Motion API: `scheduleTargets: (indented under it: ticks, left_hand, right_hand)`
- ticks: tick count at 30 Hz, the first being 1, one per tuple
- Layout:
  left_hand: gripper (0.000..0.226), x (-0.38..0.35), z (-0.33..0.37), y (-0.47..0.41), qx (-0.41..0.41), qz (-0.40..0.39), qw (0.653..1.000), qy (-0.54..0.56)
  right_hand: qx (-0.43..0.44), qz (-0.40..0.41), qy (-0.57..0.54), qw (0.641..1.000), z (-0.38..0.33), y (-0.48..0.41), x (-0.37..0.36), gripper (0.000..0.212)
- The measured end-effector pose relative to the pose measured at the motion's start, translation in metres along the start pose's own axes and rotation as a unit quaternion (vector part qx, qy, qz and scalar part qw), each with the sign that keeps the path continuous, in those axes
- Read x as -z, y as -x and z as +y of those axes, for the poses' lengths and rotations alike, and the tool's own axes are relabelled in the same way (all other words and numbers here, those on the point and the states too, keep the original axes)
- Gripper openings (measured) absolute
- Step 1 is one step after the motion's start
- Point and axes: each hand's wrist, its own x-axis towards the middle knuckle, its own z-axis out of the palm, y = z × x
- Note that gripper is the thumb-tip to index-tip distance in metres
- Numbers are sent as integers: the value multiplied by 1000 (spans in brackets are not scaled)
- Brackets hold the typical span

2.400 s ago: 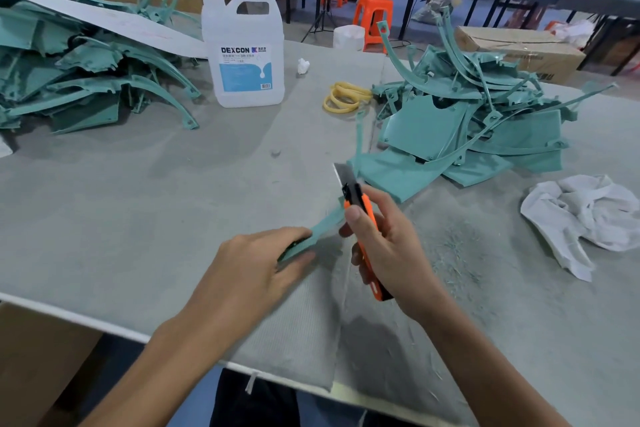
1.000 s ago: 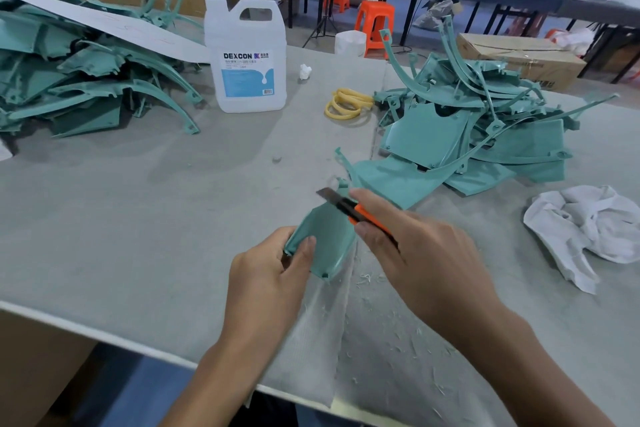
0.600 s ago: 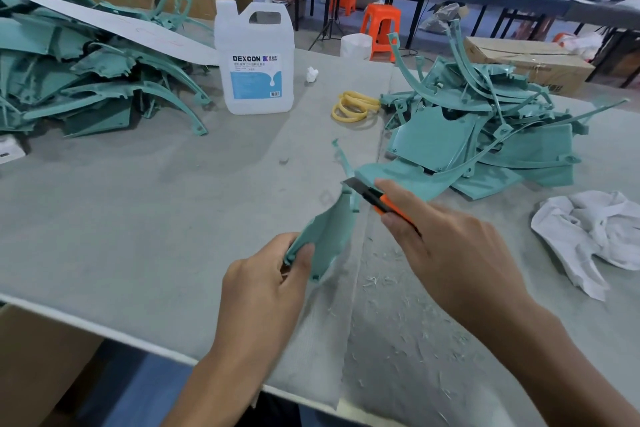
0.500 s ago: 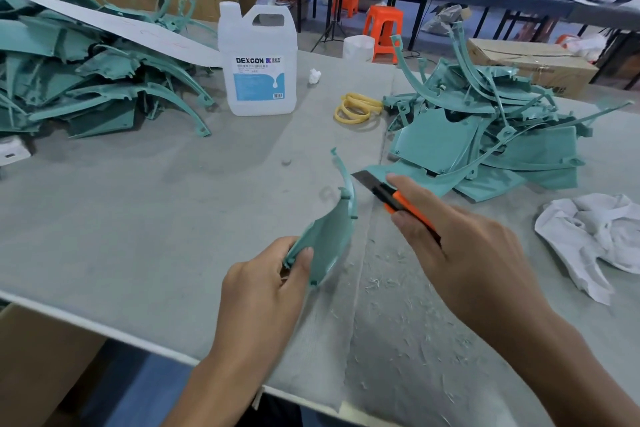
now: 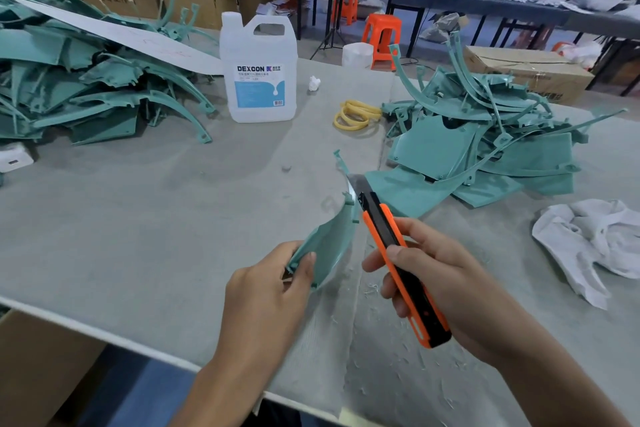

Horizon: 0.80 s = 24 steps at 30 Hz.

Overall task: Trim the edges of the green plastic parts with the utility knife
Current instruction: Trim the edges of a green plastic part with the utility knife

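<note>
Pinches the curved green plastic part (image 5: 329, 243) at its near end between thumb and fingers of the left hand (image 5: 266, 291), raised just above the grey felt-covered table (image 5: 138, 225). Grips the orange-and-black utility knife (image 5: 382, 229) in the clenched right hand (image 5: 440, 274), blade out at the part's far edge. Beyond: left heap of green parts (image 5: 86, 87), right heap of green parts (image 5: 467, 149), white plastic jug (image 5: 259, 80) between them, crumpled white cloth (image 5: 595, 239) at the right.

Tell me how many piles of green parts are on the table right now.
2. One pile sits far left, beside the white jug; the other pile sits right of the yellow bands. A single part is held in the left hand. More may lie off-frame.
</note>
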Motion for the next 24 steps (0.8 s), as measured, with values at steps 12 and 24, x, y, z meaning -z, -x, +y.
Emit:
scheduleTargets:
  ticks: [12, 24]
  left_hand:
    - [8, 0, 20, 3, -52, -67, 988, 129]
    - [18, -28, 5, 6, -35, -158, 981, 107]
  right_hand:
    - [110, 45, 171, 978, -5, -19, -18, 22]
    - [102, 129, 117, 979, -1, -9, -8, 26]
